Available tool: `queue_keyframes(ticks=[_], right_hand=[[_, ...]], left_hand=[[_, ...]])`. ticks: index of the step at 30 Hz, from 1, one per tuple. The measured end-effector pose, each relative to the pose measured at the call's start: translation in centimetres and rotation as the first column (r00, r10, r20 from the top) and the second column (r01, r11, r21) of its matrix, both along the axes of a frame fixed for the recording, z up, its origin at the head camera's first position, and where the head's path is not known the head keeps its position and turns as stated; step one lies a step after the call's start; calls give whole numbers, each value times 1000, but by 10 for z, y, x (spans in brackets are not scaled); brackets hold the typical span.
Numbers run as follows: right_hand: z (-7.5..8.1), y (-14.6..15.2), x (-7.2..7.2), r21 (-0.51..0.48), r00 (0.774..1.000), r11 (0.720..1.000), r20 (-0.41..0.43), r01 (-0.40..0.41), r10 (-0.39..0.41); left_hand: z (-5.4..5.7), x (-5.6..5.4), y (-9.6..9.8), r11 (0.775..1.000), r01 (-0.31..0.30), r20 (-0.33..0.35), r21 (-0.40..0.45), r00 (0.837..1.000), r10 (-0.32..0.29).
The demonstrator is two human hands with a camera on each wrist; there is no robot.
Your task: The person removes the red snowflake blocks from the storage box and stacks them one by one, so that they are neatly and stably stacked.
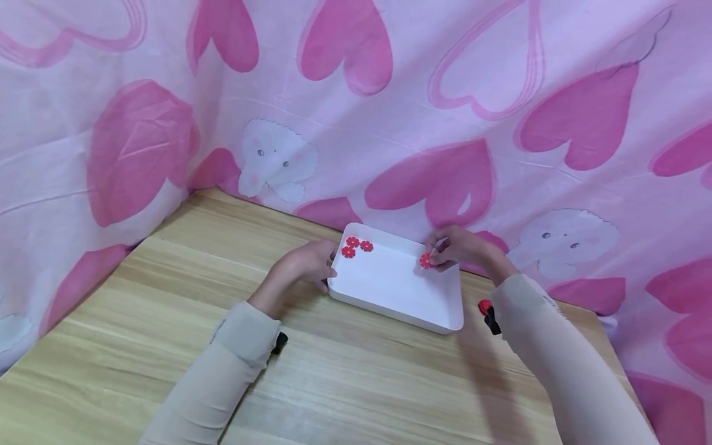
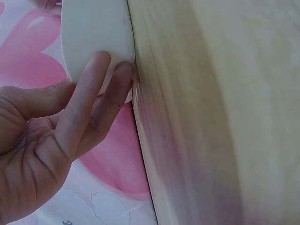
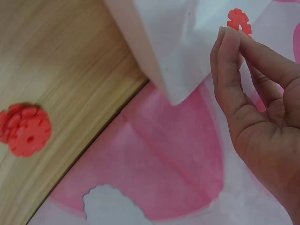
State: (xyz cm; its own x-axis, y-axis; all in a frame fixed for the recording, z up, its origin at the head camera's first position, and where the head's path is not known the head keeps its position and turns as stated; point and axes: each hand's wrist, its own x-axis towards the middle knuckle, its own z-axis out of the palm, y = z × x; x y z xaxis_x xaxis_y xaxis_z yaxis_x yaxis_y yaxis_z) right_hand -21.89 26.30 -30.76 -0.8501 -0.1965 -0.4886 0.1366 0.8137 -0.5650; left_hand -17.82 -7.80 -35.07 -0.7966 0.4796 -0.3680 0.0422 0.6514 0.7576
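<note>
A shallow white tray (image 1: 397, 278) sits on the wooden table, with several red flower-shaped plastic pieces (image 1: 348, 252) grouped in its far left corner. At the tray's left end, my left hand (image 1: 313, 262) grips the side. The left wrist view shows that hand's thumb at the rim and its fingers (image 2: 86, 96) against the outer wall. Over the tray's right part, my right hand (image 1: 457, 245) pinches another red flower-shaped piece (image 3: 239, 21) between thumb and fingertips. In the head view this piece (image 1: 426, 261) overlaps the tray floor near the far right corner.
A small pile of red flower-shaped pieces (image 3: 29, 131) lies on the table right of the tray, partly hidden by my right sleeve in the head view. A pink heart-patterned cloth (image 1: 339, 136) hangs along the table's back and left edges.
</note>
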Motion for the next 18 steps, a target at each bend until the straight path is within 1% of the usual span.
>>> queue_keyframes(ticks=[5, 9, 14, 18], right_hand=[[3, 13, 6, -1, 1000, 1000, 12, -15, 15], [4, 22, 9, 6, 1000, 1000, 24, -20, 20], [7, 35, 12, 40, 1000, 999, 15, -23, 23], [10, 48, 16, 30, 999, 999, 5, -33, 32]], left_hand=[[-1, 0, 1, 1000, -2, 1, -8, 1000, 2], [-2, 1, 1, 1000, -5, 1, -1, 1000, 5], [-2, 2, 0, 1000, -2, -6, 12, 1000, 2], [-1, 0, 1, 1000, 2, -8, 7, 1000, -1]])
